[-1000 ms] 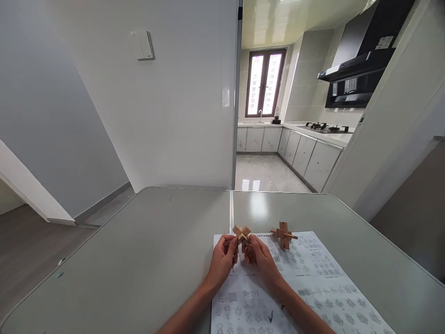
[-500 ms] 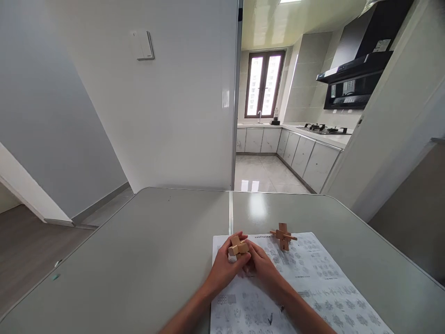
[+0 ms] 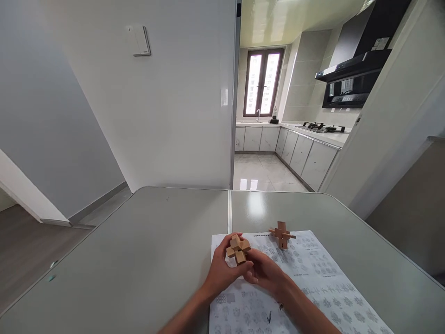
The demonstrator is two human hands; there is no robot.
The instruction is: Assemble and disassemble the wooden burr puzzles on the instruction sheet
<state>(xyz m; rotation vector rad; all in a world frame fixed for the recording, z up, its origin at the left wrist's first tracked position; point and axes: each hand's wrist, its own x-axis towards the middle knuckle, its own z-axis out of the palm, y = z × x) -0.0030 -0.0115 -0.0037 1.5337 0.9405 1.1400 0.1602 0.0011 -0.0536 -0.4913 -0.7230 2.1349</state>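
Observation:
A light wooden burr puzzle of interlocking blocks is held between my hands above a printed sheet. My left hand curls round its left and far side, thumb across the near side. From the right, my right hand closes in against the puzzle, its fingers partly tucked under and hidden. A second, darker wooden interlocking puzzle with crossed pieces rests on the sheet's far edge, beyond my right hand and apart from it.
The grey-green table has a pale seam down its middle. Past its far edge stand a white wall and a doorway into a kitchen with marbled cabinets. A small green bit lies near the left edge.
The light wooden puzzle has been turned in my hands, so that different block ends face me. My right hand has shifted slightly lower along it. The darker puzzle stays in place on the sheet.

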